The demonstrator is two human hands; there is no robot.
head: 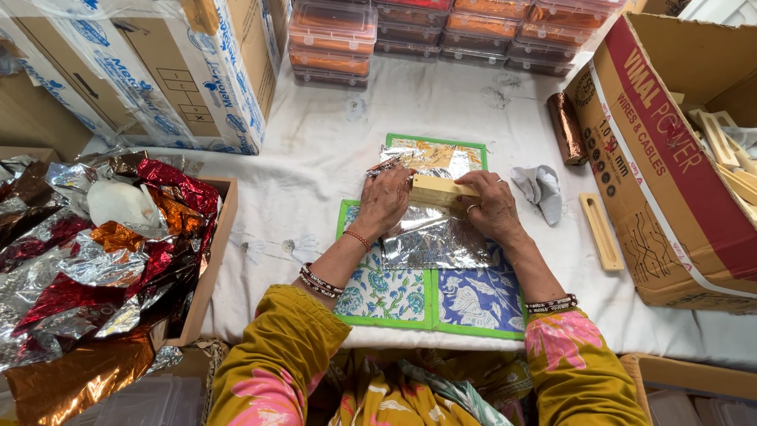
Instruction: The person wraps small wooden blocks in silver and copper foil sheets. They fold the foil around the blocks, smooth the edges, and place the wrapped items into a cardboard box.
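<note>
A pale wooden block [438, 189] lies across a sheet of silver foil [434, 237] on a patterned cloth mat with a green border [386, 296]. My left hand [384, 199] presses on the block's left end and the foil, fingers curled over it. My right hand [493, 207] grips the block's right end, a ring on one finger. Both wrists wear bangles. The foil is creased and partly folded up around the block.
A wooden box of crumpled red, silver and orange foil [95, 252] stands at left. Cardboard boxes [670, 173] flank both sides. A copper foil roll [565, 126], grey rag [540, 189] and another wooden piece [601, 231] lie right. Stacked plastic containers [441, 31] at back.
</note>
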